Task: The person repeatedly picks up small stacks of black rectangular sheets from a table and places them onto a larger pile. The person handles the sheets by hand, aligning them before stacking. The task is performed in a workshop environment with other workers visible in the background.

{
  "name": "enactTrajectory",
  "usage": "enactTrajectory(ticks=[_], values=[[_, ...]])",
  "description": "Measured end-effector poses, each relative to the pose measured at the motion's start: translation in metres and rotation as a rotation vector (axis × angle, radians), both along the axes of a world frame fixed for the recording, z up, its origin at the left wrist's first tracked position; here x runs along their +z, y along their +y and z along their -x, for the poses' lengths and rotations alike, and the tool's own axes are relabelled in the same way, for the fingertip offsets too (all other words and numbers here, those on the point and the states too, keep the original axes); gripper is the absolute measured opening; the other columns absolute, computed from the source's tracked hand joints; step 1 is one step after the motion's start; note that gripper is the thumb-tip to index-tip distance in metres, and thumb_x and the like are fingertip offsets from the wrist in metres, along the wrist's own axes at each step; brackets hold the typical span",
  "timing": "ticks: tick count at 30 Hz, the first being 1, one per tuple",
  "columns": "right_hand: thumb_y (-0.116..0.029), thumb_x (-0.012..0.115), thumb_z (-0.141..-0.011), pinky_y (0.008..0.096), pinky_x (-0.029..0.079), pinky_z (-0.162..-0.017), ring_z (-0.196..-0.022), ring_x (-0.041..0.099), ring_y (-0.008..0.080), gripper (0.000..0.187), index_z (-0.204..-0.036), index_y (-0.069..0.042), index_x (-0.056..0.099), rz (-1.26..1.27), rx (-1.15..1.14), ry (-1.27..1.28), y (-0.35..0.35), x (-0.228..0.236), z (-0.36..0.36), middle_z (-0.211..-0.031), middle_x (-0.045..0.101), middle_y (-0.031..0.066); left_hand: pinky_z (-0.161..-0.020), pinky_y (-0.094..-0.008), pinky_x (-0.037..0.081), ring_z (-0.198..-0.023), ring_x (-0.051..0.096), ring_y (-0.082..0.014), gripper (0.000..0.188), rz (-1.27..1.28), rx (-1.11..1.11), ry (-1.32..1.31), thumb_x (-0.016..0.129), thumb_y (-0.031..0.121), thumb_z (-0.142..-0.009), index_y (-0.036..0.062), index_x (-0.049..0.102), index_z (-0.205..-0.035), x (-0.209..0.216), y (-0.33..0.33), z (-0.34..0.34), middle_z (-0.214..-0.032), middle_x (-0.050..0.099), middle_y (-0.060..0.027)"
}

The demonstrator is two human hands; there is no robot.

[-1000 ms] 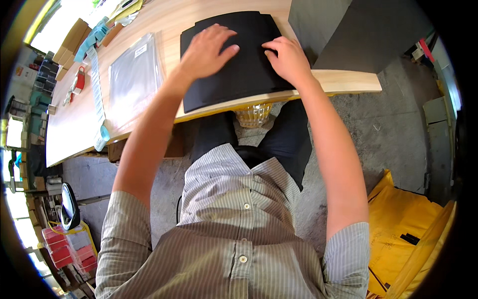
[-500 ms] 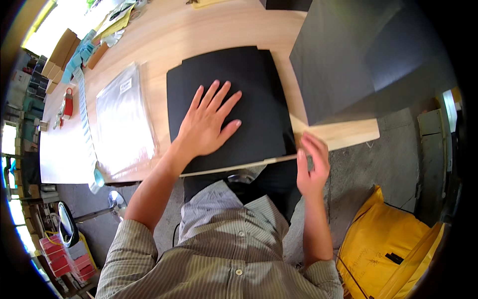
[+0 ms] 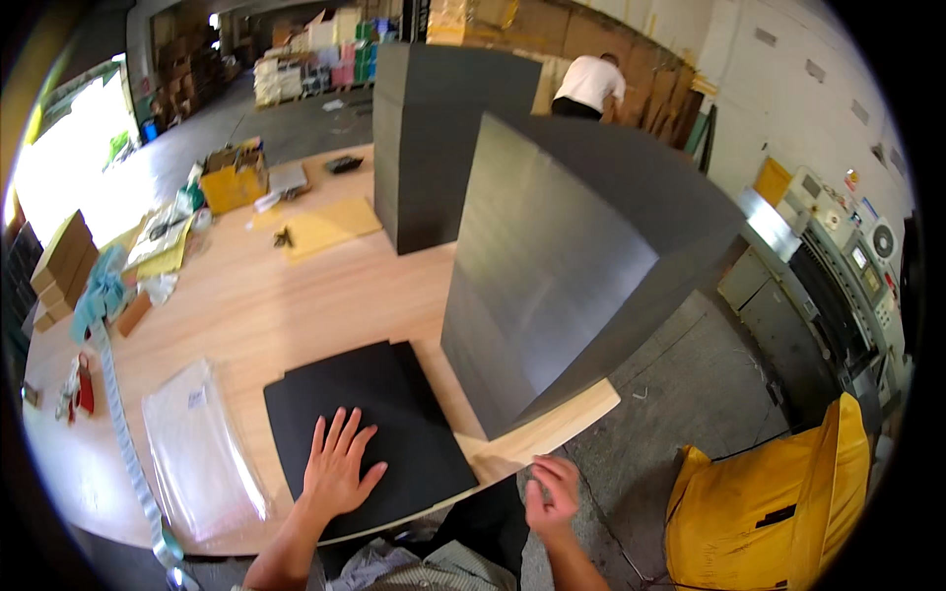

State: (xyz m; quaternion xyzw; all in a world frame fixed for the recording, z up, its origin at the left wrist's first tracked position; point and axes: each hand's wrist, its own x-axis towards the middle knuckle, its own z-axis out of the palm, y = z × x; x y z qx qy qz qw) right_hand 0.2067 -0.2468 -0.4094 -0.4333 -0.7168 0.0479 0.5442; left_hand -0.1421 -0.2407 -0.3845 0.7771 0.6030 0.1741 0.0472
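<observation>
Wooden table (image 3: 296, 305): black sheet (image 3: 394, 414) under left hand (image 3: 335, 473), right hand (image 3: 552, 492) beside.

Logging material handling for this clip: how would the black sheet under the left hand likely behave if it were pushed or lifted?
The black sheet lies flat with crisp straight edges and a stepped corner, so it is probably fairly stiff card. It looks thin, so likely light. The left hand rests flat on it on smooth wooden table; without that it might slide easily.
</observation>
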Motion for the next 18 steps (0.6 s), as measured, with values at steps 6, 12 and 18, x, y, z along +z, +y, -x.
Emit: enactTrajectory(ticks=[6, 12, 18], values=[[-0.011, 0.071, -0.085, 0.0462, 0.055, -0.090, -0.107, 0.066, 0.0368, 0.021, -0.105, -0.003, 0.070, -0.606, 0.052, -0.172, 0.057, 0.185, -0.054, -0.115, 0.071, 0.0145, -0.124, -0.0600, 0.018, -0.151, 0.032, -0.0413, 0.055, -0.036, -0.008, 0.013, 0.064, 0.046, -0.094, 0.0112, 0.060, -0.136, -0.002, -0.002, 0.000, -0.157, 0.043, -0.0216], [-0.027, 0.080, -0.088, 0.0448, 0.049, -0.104, -0.122, 0.063, 0.0351, 0.039, -0.116, -0.001, 0.072, -0.549, 0.176, -0.458, 0.124, 0.332, -0.047, -0.124, 0.071, 0.0136, -0.121, -0.0626, 0.024, -0.145, 0.041, -0.0395, 0.054, 0.022, -0.035, 0.130, 0.067, 0.049, -0.092, 0.0107, 0.065, -0.129, 0.012, 0.005, 0.003, -0.149, 0.051, -0.0199], [-0.012, 0.082, -0.084, 0.0381, 0.051, -0.099, -0.113, 0.065, 0.0270, 0.033, -0.114, -0.001, 0.074, -0.212, 0.384, -0.439, 0.138, 0.356, -0.049, -0.121, 0.073, 0.0107, -0.113, -0.0525, 0.042, -0.105, 0.068, -0.0292, 0.033, -0.310, -0.285, -0.130, 0.076, 0.036, -0.089, 0.0078, 0.072, -0.107, 0.153, 0.070, -0.050, -0.106, 0.072, -0.0097]])
